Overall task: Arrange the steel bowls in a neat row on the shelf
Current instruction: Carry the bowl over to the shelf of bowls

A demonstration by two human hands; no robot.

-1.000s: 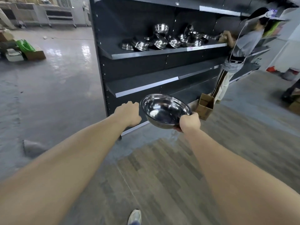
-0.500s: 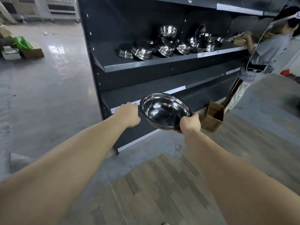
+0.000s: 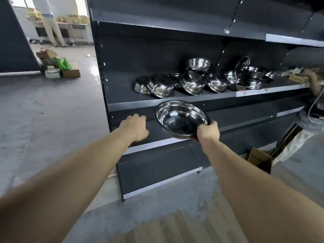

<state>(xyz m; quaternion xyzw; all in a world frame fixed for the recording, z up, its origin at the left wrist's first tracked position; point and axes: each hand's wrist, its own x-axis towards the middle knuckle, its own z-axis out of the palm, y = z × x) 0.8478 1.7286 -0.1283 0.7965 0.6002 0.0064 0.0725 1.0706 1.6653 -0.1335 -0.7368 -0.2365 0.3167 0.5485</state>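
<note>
My right hand grips the near rim of a wide steel bowl, held upright in the air just below the front edge of the dark shelf. On that shelf lies a jumbled heap of several steel bowls, some tipped on their sides, some upside down, one stacked on top. The left end of the shelf board is bare. My left hand hangs to the left of the held bowl with fingers loosely curled, holding nothing, in front of the lower shelf.
Another person stands at the right end of the shelving, a hand on the same shelf. An open cardboard box sits on the floor at the right. Boxes and a green bag lie on the floor far left.
I have come closer to the shelving, which now fills the view. The bowl and both hands have risen toward the shelf with the heap. My grip is unchanged.
</note>
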